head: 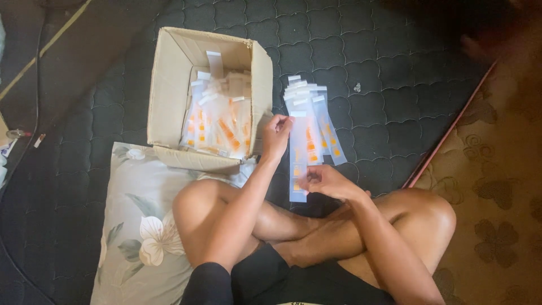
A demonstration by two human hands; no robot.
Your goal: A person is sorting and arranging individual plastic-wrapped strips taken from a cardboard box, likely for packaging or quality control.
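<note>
Packet (pixel 298 164): long clear sleeve with orange contents, held above the mattress (pixel 367 62) just right of the cardboard box (pixel 169 85). Light, floppy, slick, I judge. My left grip (pixel 276 134) pinches its top end, right grip (pixel 324 182) the lower edge. Long axis runs away from me.

Clear plastic sleeve (pixel 298 164) between left hand (pixel 276 135) and right hand (pixel 324 182) — thin film, faintly glossy, orange print inside. Stack of like sleeves (pixel 316 113) just beyond it, same slick film with white strip tops. Cardboard box (pixel 169 85), far left — matt brown, creased, flaps rough-edged; more glossy sleeves inside. Dark quilted mat (pixel 367 68) — stitched cloth, matt. Floral pillow (pixel 135 226), near left, soft woven cloth. Patterned brown floor covering (pixel 497 186) at right, dull finish.
</note>
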